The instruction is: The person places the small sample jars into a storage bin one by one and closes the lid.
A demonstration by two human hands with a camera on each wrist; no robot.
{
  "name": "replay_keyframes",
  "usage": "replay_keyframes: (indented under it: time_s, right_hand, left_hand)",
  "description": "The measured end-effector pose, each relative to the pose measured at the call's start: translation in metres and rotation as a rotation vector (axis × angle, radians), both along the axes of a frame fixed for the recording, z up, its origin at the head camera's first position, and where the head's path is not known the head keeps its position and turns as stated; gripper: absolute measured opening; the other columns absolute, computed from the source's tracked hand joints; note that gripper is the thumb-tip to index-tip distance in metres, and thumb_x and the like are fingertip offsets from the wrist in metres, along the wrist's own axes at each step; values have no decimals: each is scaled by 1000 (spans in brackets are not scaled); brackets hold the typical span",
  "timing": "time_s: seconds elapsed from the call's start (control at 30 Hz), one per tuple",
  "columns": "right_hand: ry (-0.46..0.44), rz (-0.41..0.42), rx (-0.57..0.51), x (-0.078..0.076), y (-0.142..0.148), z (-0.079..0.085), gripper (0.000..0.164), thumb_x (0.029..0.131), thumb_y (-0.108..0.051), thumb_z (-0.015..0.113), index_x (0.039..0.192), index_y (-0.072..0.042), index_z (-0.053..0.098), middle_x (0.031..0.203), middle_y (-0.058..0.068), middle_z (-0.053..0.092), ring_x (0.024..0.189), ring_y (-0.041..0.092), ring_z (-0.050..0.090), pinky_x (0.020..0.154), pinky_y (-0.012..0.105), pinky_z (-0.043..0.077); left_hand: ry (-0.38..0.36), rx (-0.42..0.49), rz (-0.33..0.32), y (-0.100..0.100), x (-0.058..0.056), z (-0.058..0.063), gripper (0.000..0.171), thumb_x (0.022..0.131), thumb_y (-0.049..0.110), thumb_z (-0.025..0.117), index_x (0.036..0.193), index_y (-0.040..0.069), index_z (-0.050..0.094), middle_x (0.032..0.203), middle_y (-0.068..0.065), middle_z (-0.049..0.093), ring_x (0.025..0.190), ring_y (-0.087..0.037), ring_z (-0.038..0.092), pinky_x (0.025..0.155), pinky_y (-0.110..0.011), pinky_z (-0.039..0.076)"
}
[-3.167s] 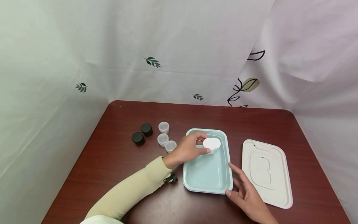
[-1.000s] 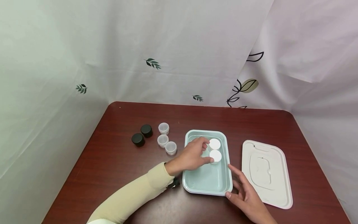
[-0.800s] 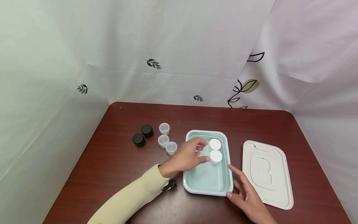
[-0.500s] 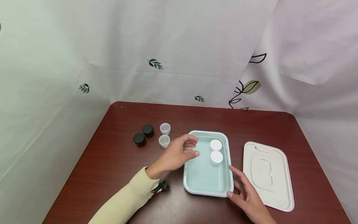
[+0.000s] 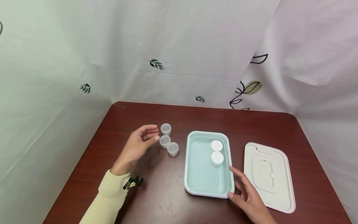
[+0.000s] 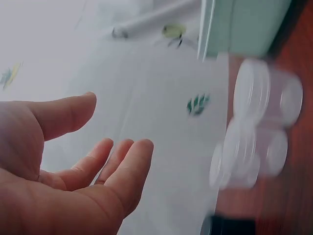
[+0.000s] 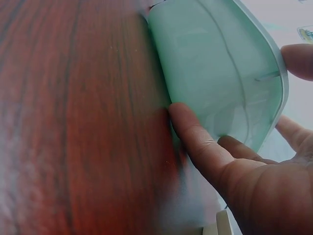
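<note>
My left hand (image 5: 139,144) hangs over the table's left side, fingers loosely bent, holding nothing. Just right of its fingertips stand three small translucent round jars (image 5: 165,141), also in the left wrist view as frosted jars (image 6: 266,95). In the head view this hand covers the black jars; a black edge (image 6: 230,225) shows at the bottom of the left wrist view. My right hand (image 5: 247,197) touches the pale blue-green box (image 5: 205,183) at its near right corner, fingers along the outer wall (image 7: 205,63). Two white round jars (image 5: 217,158) stand inside the box, by its right wall.
A white rectangular lid (image 5: 268,177) lies on the table right of the box, beside my right hand. The dark red wooden table (image 5: 156,193) meets white curtains (image 5: 179,77) with leaf prints at the back and sides. A black strap (image 5: 134,182) sits at my left wrist.
My left hand let go of the white jar in the box, then moved left past the translucent jars to above the black ones. My right hand stays at the box's corner.
</note>
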State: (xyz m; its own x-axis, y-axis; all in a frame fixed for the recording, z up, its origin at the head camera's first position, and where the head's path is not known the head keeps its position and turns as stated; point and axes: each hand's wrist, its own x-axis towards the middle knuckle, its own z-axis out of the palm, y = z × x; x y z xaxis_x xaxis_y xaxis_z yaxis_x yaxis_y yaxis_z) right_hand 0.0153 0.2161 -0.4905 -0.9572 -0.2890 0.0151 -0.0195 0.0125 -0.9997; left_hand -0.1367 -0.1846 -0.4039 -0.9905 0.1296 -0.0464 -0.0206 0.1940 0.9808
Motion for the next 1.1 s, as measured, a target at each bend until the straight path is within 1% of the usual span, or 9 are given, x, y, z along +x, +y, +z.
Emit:
replay_keyframes:
  time_s: [0.17, 0.37, 0.43, 0.6, 0.67, 0.83, 0.93, 1.0, 1.1]
  right_hand:
    - [-18, -10, 18, 0, 0, 1, 76, 101, 6, 60, 166, -12, 25, 157, 19, 48, 135, 15, 63, 94, 34, 62]
    - [-25, -19, 22, 1, -2, 2, 75, 101, 6, 59, 166, -12, 26, 158, 23, 44, 135, 14, 62, 94, 35, 62]
    - [-33, -25, 26, 1, -3, 3, 75, 102, 5, 59, 166, -12, 26, 158, 26, 42, 136, 13, 62, 94, 35, 62]
    - [-59, -30, 35, 1, -3, 3, 74, 102, 4, 60, 166, -15, 27, 159, 26, 40, 136, 14, 61, 94, 34, 62]
    - [-56, -23, 27, 1, -3, 2, 74, 102, 5, 59, 166, -14, 26, 159, 24, 42, 136, 15, 62, 94, 34, 62]
    - [-51, -14, 21, 1, -3, 2, 75, 102, 5, 59, 166, -14, 26, 159, 20, 44, 136, 16, 62, 95, 35, 62]
    - [-60, -21, 34, 0, -3, 4, 75, 102, 5, 59, 166, -16, 27, 160, 24, 41, 136, 15, 62, 95, 34, 62]
    - [-64, -26, 41, 0, -3, 4, 74, 102, 4, 60, 166, -16, 27, 160, 27, 38, 136, 14, 61, 95, 34, 62]
    - [-69, -30, 46, 0, -4, 5, 74, 102, 4, 60, 166, -17, 28, 161, 30, 35, 137, 13, 61, 95, 34, 62]
  left_hand:
    - [-11, -25, 96, -31, -4, 1, 49, 100, 9, 73, 145, 0, 56, 145, -26, 60, 118, -11, 68, 94, -14, 55]
    - [-58, -71, 160, -56, -3, -2, 52, 103, 16, 71, 150, 4, 53, 147, -17, 58, 114, 1, 65, 94, -11, 52]
    - [-74, -84, 172, -62, -3, -5, 54, 103, 18, 71, 152, 6, 52, 150, -17, 57, 118, -3, 64, 94, -10, 51]
    - [-104, -106, 194, -71, -5, -16, 60, 102, 21, 72, 156, 9, 48, 159, -19, 50, 142, -27, 55, 93, -8, 48]
    - [-114, -113, 202, -74, -6, -21, 62, 102, 20, 72, 157, 7, 46, 160, -19, 48, 146, -33, 51, 92, -7, 47]
    - [-132, -131, 197, -77, -9, -37, 65, 101, 17, 74, 158, 3, 45, 161, -20, 47, 148, -35, 48, 88, -5, 47]
    - [-143, -146, 187, -76, -10, -44, 65, 100, 16, 74, 157, 3, 45, 161, -20, 48, 149, -35, 47, 89, -6, 47]
    - [-154, -160, 180, -75, -10, -47, 64, 100, 15, 74, 157, 4, 46, 161, -19, 48, 149, -34, 46, 94, -10, 47]
    - [-175, -174, 169, -73, -10, -53, 64, 100, 15, 74, 157, 6, 46, 161, -18, 47, 150, -35, 45, 103, -21, 47]
